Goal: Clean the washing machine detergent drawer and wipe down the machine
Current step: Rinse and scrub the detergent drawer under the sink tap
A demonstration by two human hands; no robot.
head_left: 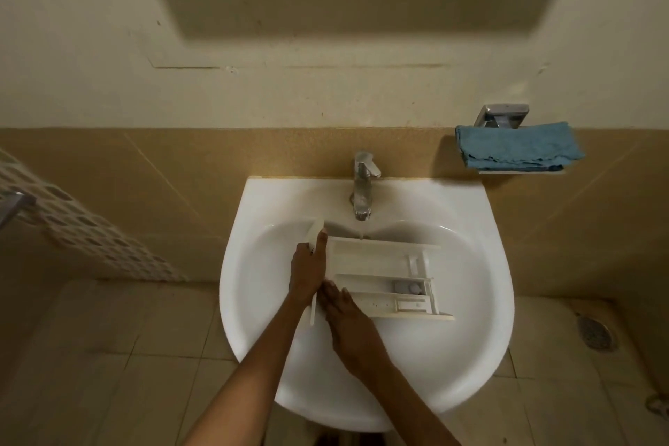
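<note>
The white detergent drawer (383,279) lies across the basin of a white sink (470,264), its compartments facing up and its front panel at the left. My left hand (307,268) grips that front panel end, fingers pointing toward the tap. My right hand (347,315) rests on the drawer's near left corner, fingers flat along its edge. A thin stream of water falls from the chrome tap (364,188) onto the drawer's far rim.
A folded blue cloth (517,147) lies on a small wall shelf to the right of the sink, under a chrome holder (501,115). A white perforated basket (83,228) stands at left. A floor drain (593,331) sits at right on the tiled floor.
</note>
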